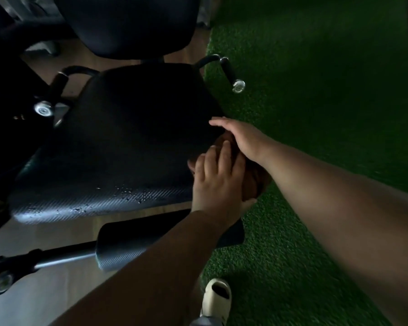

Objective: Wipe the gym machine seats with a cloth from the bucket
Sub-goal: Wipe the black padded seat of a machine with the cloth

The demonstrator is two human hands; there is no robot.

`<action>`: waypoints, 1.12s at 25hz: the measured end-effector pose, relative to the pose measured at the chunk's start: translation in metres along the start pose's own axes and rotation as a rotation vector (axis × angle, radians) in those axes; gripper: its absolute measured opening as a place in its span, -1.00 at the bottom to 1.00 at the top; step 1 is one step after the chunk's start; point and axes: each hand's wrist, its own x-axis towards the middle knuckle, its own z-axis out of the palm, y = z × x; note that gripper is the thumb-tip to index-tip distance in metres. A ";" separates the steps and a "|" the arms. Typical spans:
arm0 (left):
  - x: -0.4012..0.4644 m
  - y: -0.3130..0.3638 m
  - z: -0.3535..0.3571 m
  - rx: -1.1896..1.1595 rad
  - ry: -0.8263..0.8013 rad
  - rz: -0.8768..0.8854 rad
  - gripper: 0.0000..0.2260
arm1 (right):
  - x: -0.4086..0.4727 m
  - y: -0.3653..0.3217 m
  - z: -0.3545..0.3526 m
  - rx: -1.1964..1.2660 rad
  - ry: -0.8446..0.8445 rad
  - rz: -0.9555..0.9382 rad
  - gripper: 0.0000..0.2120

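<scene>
- Where the cloth [257, 182] shows at all, it is a brownish wad at the right front corner of the seat [118, 137], mostly hidden under both hands.
- Left hand [218, 182]: laid palm-down on the cloth, fingers [225, 151] spread and nearly flat, pressing rather than pinching.
- Right hand [239, 137]: rests over the far part of the cloth at the seat edge, fingers extended and loosely curved; whether any fold is gripped beneath cannot be told.
- Seat: black textured pad, water beads [132, 195] along its front edge; most of the surface looks dry, so by my judgement wiping has barely begun here.
- Surroundings: backrest [127, 22] above, grip [232, 75] at right and grip [48, 95] at left, roller pad [127, 245] below the front edge, green turf [327, 102] to the right, a sandal [217, 295] beneath.
- No bucket in view.
- Risks, as judged:
  - cloth sits at the very corner; an outward stroke could push it off onto the turf, soiling it.
  - an overwet cloth would leave pooled drops in the textured surface.
  - dim light may hide missed patches.
  - a wide sweep could knock knuckles on the right grip.
</scene>
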 end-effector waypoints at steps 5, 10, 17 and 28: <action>-0.014 -0.029 0.004 0.040 0.133 0.110 -0.25 | -0.004 -0.003 0.003 0.103 -0.058 0.017 -0.47; -0.087 -0.152 -0.021 0.183 0.114 -0.044 -0.26 | 0.002 0.001 0.015 -0.465 -0.004 -0.090 -0.48; -0.051 -0.105 -0.027 0.113 -0.009 -0.159 0.01 | 0.006 0.007 0.026 -0.667 0.102 -0.088 -0.40; -0.091 -0.168 -0.019 0.144 0.151 -0.029 -0.26 | 0.006 0.006 0.023 -0.553 0.100 -0.093 -0.49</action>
